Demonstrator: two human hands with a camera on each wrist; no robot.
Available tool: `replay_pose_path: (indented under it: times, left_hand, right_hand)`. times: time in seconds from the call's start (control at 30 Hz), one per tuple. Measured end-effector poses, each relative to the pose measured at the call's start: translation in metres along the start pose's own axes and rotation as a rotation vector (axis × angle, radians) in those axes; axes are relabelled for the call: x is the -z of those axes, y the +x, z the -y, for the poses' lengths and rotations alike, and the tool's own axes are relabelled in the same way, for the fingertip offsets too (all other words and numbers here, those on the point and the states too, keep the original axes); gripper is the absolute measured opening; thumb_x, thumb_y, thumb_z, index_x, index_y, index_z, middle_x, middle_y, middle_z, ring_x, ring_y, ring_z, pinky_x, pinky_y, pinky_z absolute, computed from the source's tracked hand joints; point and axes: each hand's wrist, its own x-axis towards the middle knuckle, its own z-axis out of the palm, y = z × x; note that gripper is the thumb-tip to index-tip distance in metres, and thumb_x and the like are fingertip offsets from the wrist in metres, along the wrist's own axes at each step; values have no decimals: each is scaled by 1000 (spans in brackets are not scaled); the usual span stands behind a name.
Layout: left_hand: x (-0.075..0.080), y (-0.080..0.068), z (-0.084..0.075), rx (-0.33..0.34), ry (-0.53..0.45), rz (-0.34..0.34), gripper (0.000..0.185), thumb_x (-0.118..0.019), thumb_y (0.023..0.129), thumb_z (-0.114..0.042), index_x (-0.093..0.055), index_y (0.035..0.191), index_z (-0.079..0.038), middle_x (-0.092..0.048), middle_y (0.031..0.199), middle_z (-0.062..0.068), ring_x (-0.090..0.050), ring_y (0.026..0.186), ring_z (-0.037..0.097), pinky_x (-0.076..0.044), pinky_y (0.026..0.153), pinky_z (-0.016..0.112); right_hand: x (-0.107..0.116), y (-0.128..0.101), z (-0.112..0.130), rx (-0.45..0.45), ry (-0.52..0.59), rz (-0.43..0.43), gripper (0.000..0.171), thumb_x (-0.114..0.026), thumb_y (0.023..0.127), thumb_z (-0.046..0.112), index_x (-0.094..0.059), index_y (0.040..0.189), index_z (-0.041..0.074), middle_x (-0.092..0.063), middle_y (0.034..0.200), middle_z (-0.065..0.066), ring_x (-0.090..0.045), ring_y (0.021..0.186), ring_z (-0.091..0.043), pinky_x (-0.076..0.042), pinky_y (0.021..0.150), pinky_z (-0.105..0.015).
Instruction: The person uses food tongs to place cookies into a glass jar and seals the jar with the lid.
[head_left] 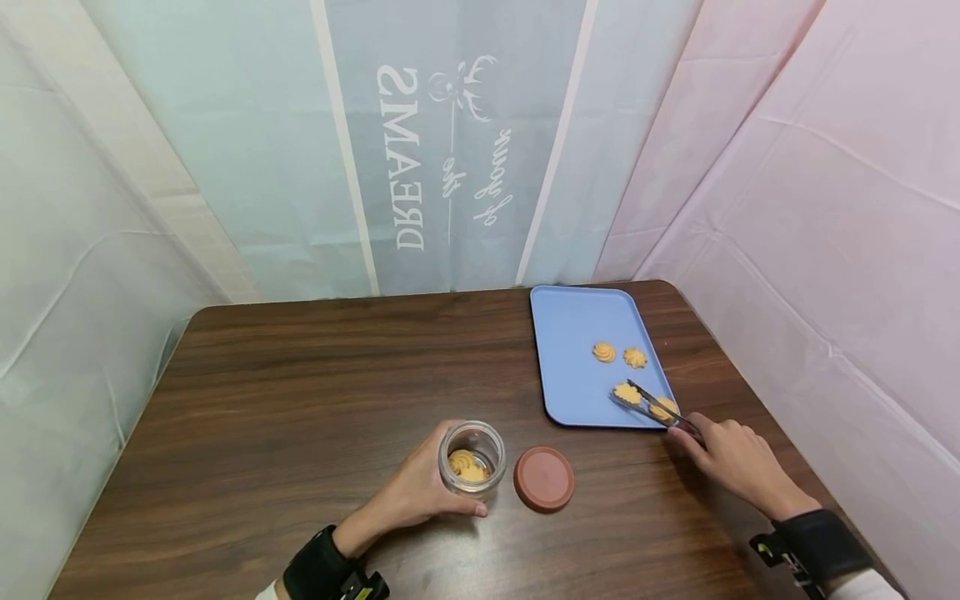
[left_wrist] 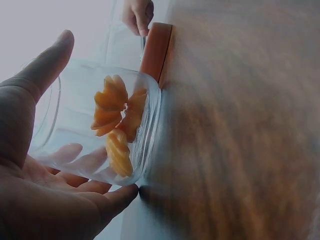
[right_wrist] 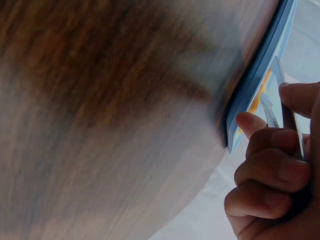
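Wooden surface [head_left: 300, 392]: left hand [head_left: 416, 492] fingers wrap the glass jar [head_left: 471, 457]; right hand [head_left: 738, 462] pinches tongs [head_left: 652, 404] around a cookie [head_left: 627, 392] on the blue tray [head_left: 570, 333].

Staged recording booth, not a lived-in room. Dark wood-grain table [head_left: 300, 392] boxed in on three sides by hanging plastic sheets, creased from folding: a whitish sheet [head_left: 67, 250] on the left, a pale blue-grey sheet [head_left: 442, 150] at the back, a pink sheet [head_left: 825, 192] on the right. The back sheet carries printed lettering and an antlered deer head, seen mirrored and turned sideways, like a party tablecloth hung as a backdrop. No walls, shelves or appliances visible behind the sheets. Black bands with small devices sit on both wrists. Few props on the table: blue tray [head_left: 570, 333], cookies [head_left: 615, 352], glass jar [head_left: 471, 457], lid [head_left: 543, 477].
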Motion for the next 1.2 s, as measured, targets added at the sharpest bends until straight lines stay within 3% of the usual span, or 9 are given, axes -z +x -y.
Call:
replay_pose_path:
  times: [0.37, 1.2]
  left_hand:
    - [1, 1, 0, -15, -4, -3, 98, -104, 63, -30, -51, 144, -12, -66, 136, 10, -64, 124, 31, -48, 109, 47]
    - [2, 0, -2, 35, -23, 16, 100, -104, 64, -32, -50, 145, -13, -66, 138, 7, -63, 125, 28, -48, 108, 46]
  right_hand:
    - [0, 1, 0, 23, -2, -28, 35, -63, 107, 39, -70, 102, 5, -42, 58, 5, -42, 54, -16, -31, 49, -34]
    - [9, 2, 7, 27, 12, -50, 31, -64, 107, 35, -65, 93, 7, -41, 57, 3, -40, 52, -15, -29, 50, -32]
